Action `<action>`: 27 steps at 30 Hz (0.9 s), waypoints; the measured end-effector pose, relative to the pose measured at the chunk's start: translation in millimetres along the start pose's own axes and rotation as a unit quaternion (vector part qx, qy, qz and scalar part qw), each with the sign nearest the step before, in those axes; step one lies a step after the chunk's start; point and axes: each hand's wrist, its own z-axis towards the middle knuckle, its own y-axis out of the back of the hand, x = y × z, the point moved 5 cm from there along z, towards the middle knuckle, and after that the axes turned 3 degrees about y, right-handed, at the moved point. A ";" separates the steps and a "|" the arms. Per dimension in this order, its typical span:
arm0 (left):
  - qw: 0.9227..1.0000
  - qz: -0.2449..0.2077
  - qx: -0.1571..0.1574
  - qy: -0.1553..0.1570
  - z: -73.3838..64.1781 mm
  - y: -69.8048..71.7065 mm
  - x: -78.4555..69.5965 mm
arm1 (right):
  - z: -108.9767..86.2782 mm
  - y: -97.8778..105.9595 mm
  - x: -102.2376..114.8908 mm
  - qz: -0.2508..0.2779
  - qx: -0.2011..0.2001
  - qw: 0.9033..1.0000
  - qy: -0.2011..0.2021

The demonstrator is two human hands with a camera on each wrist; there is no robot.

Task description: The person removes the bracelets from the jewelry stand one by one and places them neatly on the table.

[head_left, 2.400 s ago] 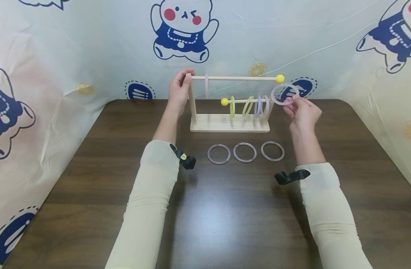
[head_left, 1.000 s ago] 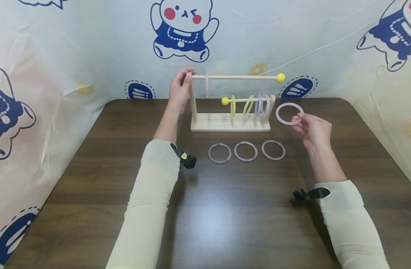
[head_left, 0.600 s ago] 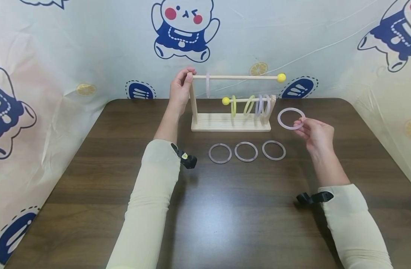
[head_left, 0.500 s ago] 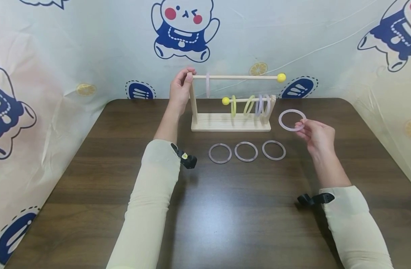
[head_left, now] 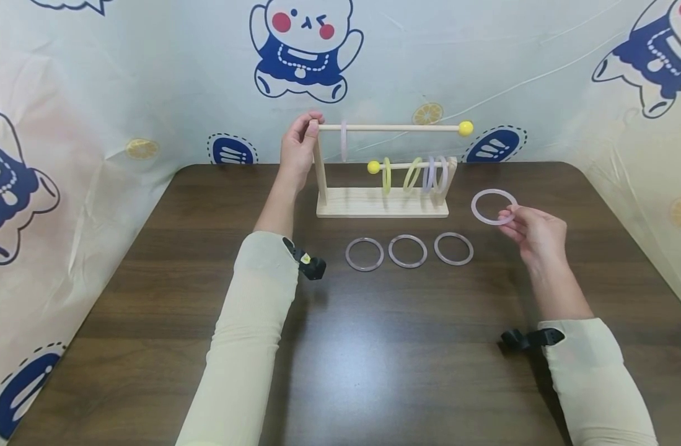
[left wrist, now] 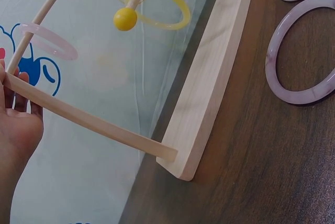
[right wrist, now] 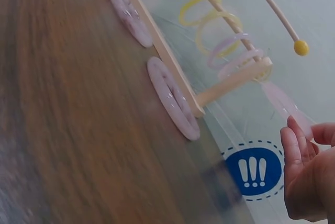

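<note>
In the head view, my left hand (head_left: 297, 152) grips the top of the left post of a wooden bangle stand (head_left: 382, 210), thumb in front. To the right of the stand, my right hand (head_left: 539, 238) pinches a pale pink bangle (head_left: 493, 191) between thumb and fingers, raised off the table. One pink bangle (head_left: 343, 145) hangs on the upper rod near the left post. Along the lower rod hang a yellow bangle (head_left: 386, 179), another yellow one, a lilac bangle (head_left: 427, 178) and a pale pink one. The right wrist view shows the held bangle (right wrist: 282, 101) nearly edge-on.
Three marbled purplish bangles lie flat in a row before the stand: left (head_left: 365, 269), middle (head_left: 408, 266) and right (head_left: 453, 264). Yellow balls cap the upper rod's right end (head_left: 465, 128) and the lower rod's left end (head_left: 373, 167). A printed cloth (head_left: 206, 74) hangs behind the brown table (head_left: 373, 371).
From beside the upper rod's yellow ball, my right hand has carried the pink bangle right and down toward me. My left hand keeps its grip on the post; the stand stays put.
</note>
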 end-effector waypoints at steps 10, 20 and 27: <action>1.000 -0.005 0.003 0.006 -1.1 -1.0 -1.6 | -3.0 13.4 8.7 -0.027 0.003 1.000 -0.010; 1.000 0.000 -0.001 0.014 -0.2 -0.6 -0.3 | -6.4 27.1 9.8 -0.038 0.008 0.999 -0.029; 1.000 -0.003 -0.004 0.011 -0.5 -0.3 -0.8 | -7.5 33.4 11.5 -0.047 0.023 0.998 -0.033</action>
